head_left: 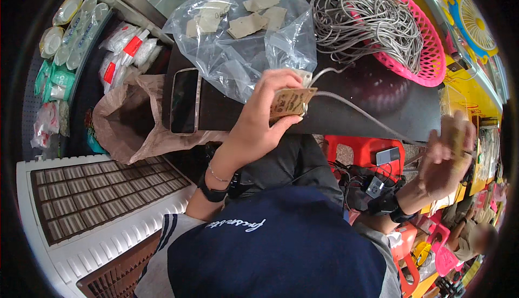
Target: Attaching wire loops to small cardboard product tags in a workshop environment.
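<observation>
Over the near edge of the dark table (227, 118), my left hand (264, 103) is closed around a tan printed cardboard tag (291, 103). A grey cord (373, 117) runs from the tag toward my right hand (446, 160), which is raised off to the right. Motion smears the right hand's fingers, so their grip on the cord is unclear. Beyond my left hand lies a clear plastic bag (292, 47) with several pale card pieces (247, 26) on or in it. A tangled heap of grey cords (367, 25) spills from a pink basket (434, 49).
A phone (185, 102) lies at the table's left end, beside an open brown sack (121, 117). Packaged goods (121, 55) fill shelves at far left, above a white slatted unit (108, 211). A red stool (346, 149) holding small devices and cables stands below the table's right side.
</observation>
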